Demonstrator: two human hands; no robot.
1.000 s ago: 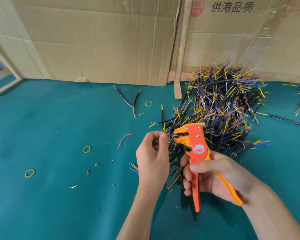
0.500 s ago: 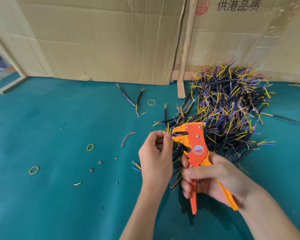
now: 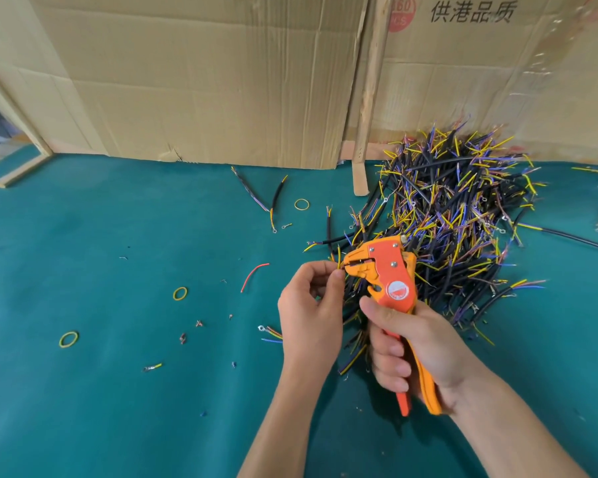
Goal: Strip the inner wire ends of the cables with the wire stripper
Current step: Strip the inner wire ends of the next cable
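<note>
Orange plastic wire stripper (image 3: 392,270), beak-shaped

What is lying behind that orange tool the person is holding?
Behind the wire stripper lies a big pile of black cables with yellow, blue and purple wire ends, on the green table. The tool and both hands cover the pile's near edge.

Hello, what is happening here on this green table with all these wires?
A person is stripping wire ends. The right hand grips an orange wire stripper, and the left hand pinches a thin yellow wire at the tool's head. A big pile of black cables lies behind, on the green table.
</note>
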